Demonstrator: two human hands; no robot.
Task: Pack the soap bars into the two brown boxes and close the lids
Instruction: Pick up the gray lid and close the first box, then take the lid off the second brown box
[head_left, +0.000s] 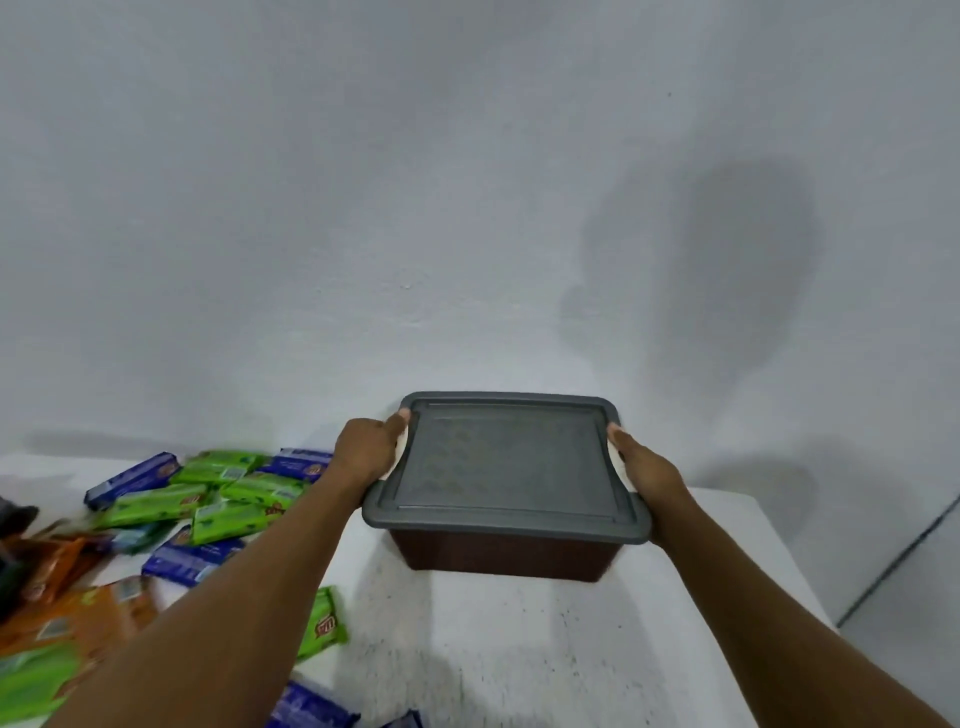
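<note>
1 brown box (498, 553), 1 grey lid (504, 462), 2 hands (363, 452) (649, 470), about 6 green soap bars (156, 504), 5 blue (130, 478), several orange (93, 618)

The brown box (501, 553) has dark walls and a grey lid (501, 462) with rounded corners lying level and closed on it. It stands upright toward the far right of the white bench (519, 649), near the wall, with the left grip (366, 452) and right grip (647, 473) clasping its short sides. Wrapped soap bars (208, 499) in green, blue and orange lie loose and overlapping on the bench to its left, with one green bar (327, 623) apart from them and blue bars (306, 709) at the near edge.
</note>
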